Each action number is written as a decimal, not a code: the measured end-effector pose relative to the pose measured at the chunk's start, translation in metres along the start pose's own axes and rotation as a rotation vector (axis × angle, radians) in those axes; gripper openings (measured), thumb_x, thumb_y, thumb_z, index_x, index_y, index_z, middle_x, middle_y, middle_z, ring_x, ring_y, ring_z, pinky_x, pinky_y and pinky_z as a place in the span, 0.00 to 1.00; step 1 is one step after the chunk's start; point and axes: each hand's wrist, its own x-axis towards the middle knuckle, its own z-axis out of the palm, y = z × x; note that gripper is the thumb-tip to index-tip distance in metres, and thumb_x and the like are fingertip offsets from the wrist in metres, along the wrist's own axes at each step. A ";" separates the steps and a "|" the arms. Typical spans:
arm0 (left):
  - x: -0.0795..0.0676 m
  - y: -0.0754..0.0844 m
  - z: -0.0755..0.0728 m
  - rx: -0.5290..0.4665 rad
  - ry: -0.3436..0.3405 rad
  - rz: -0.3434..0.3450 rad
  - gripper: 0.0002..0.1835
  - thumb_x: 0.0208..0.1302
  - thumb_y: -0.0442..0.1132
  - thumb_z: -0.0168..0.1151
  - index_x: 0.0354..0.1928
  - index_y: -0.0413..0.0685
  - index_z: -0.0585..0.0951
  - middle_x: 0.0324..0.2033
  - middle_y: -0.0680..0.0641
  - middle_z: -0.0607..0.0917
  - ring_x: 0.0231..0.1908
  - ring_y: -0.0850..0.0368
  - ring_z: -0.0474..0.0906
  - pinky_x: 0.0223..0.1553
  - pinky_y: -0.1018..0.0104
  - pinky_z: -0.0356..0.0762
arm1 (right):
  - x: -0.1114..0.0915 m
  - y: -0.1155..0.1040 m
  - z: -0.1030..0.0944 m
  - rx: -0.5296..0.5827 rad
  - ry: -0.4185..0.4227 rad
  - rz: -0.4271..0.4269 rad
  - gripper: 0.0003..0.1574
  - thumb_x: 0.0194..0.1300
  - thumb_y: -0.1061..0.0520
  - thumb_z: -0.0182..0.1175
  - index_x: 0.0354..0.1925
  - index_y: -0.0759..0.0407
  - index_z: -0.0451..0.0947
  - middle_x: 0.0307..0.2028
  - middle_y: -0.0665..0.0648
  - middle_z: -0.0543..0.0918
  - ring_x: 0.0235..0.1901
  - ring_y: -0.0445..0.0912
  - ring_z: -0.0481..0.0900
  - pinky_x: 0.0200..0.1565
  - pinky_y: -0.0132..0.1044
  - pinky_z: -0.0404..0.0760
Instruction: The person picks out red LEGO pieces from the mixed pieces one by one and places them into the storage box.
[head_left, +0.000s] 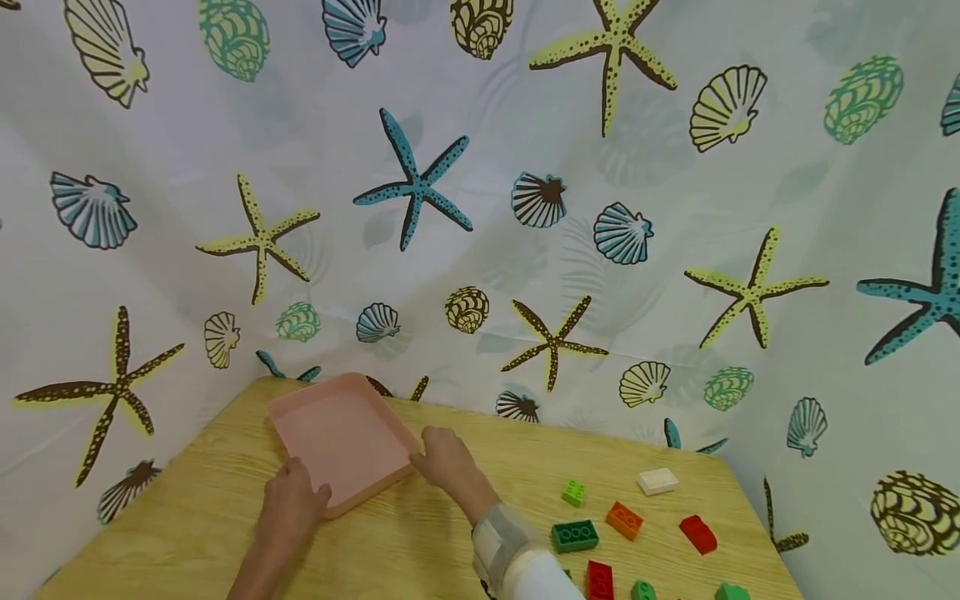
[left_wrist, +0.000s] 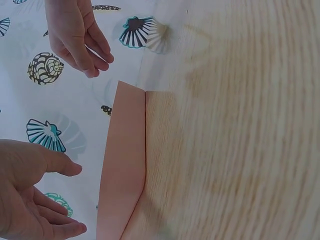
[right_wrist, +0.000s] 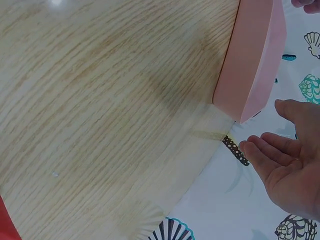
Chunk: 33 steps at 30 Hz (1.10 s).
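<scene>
A shallow pink tray [head_left: 345, 442] lies at the far left of the wooden table. My left hand [head_left: 288, 504] is at its near left side, thumb toward the rim. At the tray's right corner is my right hand [head_left: 450, 462]. In the left wrist view, the left hand [left_wrist: 30, 192] has its thumb and fingers spread apart beside the tray wall [left_wrist: 122, 160]. The right wrist view shows the right hand [right_wrist: 290, 160] with loosely extended fingers, a gap between them and the tray's end [right_wrist: 252, 65]. Neither hand grips anything.
Toy bricks lie on the table [head_left: 420, 542] at the right: a white brick [head_left: 657, 481], an orange brick [head_left: 624, 520], a dark green brick [head_left: 575, 536], a light green brick [head_left: 573, 492], a red brick [head_left: 698, 534] and several others. A shell-and-starfish patterned curtain [head_left: 465, 250] hangs behind the table.
</scene>
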 end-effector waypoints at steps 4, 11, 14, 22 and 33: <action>0.000 -0.003 0.002 0.001 0.000 -0.002 0.28 0.61 0.33 0.64 0.48 0.11 0.64 0.40 0.19 0.74 0.45 0.17 0.71 0.46 0.34 0.76 | 0.004 -0.001 0.006 -0.011 -0.011 0.023 0.14 0.67 0.56 0.65 0.31 0.64 0.75 0.24 0.56 0.75 0.23 0.46 0.73 0.25 0.38 0.75; -0.002 -0.009 0.002 0.002 0.033 0.007 0.27 0.60 0.30 0.64 0.49 0.10 0.64 0.43 0.16 0.73 0.46 0.18 0.72 0.46 0.34 0.76 | 0.009 -0.003 0.012 -0.034 -0.018 0.030 0.14 0.66 0.59 0.65 0.27 0.63 0.73 0.22 0.54 0.74 0.20 0.45 0.71 0.23 0.38 0.73; -0.001 -0.010 0.003 -0.002 0.031 -0.007 0.29 0.61 0.31 0.63 0.52 0.10 0.63 0.46 0.15 0.71 0.48 0.18 0.71 0.48 0.33 0.75 | 0.012 0.000 0.014 -0.030 -0.027 0.051 0.13 0.67 0.59 0.64 0.28 0.62 0.72 0.22 0.54 0.73 0.21 0.45 0.69 0.23 0.37 0.71; 0.002 -0.007 0.006 -0.004 0.027 -0.013 0.26 0.61 0.31 0.62 0.50 0.12 0.64 0.46 0.16 0.72 0.48 0.18 0.72 0.48 0.34 0.76 | 0.023 0.007 0.020 -0.022 -0.039 0.078 0.14 0.67 0.59 0.64 0.26 0.60 0.72 0.20 0.52 0.70 0.19 0.44 0.66 0.20 0.35 0.67; 0.001 -0.013 0.013 0.008 0.025 0.020 0.24 0.60 0.28 0.62 0.48 0.14 0.63 0.44 0.16 0.74 0.46 0.21 0.76 0.44 0.37 0.79 | 0.032 0.003 0.037 0.020 -0.001 0.014 0.11 0.64 0.65 0.64 0.27 0.64 0.73 0.21 0.53 0.71 0.19 0.44 0.64 0.20 0.35 0.65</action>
